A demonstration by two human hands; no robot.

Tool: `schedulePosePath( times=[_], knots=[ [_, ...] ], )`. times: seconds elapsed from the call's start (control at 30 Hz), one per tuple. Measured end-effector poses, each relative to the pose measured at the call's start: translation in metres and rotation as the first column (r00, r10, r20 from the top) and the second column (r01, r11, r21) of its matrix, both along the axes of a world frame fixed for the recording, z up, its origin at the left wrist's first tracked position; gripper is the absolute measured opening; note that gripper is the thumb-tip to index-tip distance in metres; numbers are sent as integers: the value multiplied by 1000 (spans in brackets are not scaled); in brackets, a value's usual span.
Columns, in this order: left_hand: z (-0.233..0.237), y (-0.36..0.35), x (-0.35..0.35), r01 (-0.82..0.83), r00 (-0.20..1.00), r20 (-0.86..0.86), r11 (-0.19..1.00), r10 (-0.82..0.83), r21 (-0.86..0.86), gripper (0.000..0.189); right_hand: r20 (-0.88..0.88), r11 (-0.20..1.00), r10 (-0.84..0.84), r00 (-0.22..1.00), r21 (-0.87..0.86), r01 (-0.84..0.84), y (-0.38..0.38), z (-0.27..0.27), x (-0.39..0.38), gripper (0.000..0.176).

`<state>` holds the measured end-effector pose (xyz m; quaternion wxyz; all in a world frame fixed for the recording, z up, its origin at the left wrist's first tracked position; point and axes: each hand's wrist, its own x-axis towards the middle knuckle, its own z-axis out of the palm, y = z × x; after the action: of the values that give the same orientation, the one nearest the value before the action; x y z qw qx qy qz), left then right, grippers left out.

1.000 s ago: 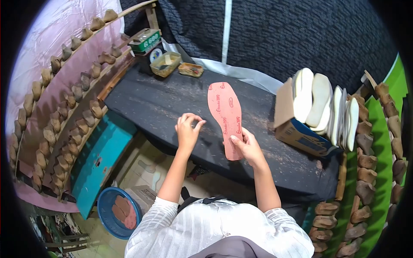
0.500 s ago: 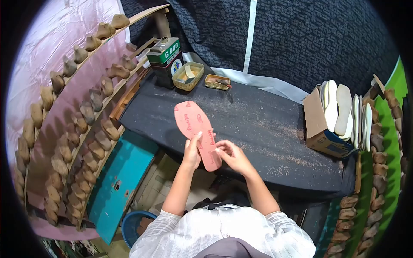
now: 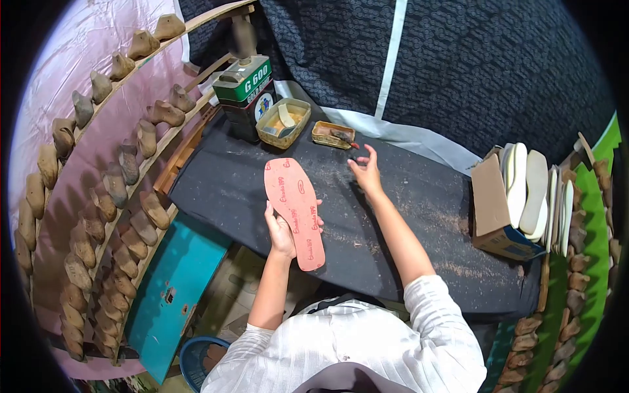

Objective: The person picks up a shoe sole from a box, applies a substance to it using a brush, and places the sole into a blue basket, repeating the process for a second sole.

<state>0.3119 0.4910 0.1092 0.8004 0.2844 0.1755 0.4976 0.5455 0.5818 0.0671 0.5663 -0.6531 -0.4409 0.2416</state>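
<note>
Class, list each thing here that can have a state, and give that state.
left hand, shut on the pink insole
right hand, open, empty, near the small tin
pink insole, held, printed side up
small tin, open
yellow tub, open, a tool inside
glue can, upright
cardboard box, open, white soles standing in it

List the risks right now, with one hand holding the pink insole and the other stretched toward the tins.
1. The left hand grips the pink insole by one edge only, so it may slip onto the gritty table.
2. The open right hand hovers near the small tin, beside the yellow tray; a hasty reach might tip either or smear the fingers.
</note>
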Motion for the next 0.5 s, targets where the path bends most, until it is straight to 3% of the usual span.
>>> schedulePosePath(
  times=[0.07,0.1,0.2,0.23,0.4,0.47,0.5],
  knots=[
    [-4,3,1,-12,1000,-26,1000,12,0,85,-55,999,39,998,16,-38,32,-15,7,66],
    [-4,4,2,-14,999,-30,1000,14,2,85,-74,996,37,997,82,-31,47,-22,9,62],
    [-4,11,3,-21,999,-29,1000,21,5,84,-95,996,76,993,43,-72,64,-20,12,53],
    [-5,14,4,-23,999,-26,1000,23,5,84,7,990,1,1000,140,-2,65,-18,7,38],
    [-6,30,15,-2,999,-38,999,3,50,81,203,989,-23,979,150,-8,63,7,6,26],
    [-4,35,19,14,998,-56,999,-11,47,80,301,950,-29,953,306,-67,61,12,8,26],
    [-4,37,21,20,998,-55,998,-17,51,80,300,951,-34,953,304,-62,59,14,9,26]
  ],
)
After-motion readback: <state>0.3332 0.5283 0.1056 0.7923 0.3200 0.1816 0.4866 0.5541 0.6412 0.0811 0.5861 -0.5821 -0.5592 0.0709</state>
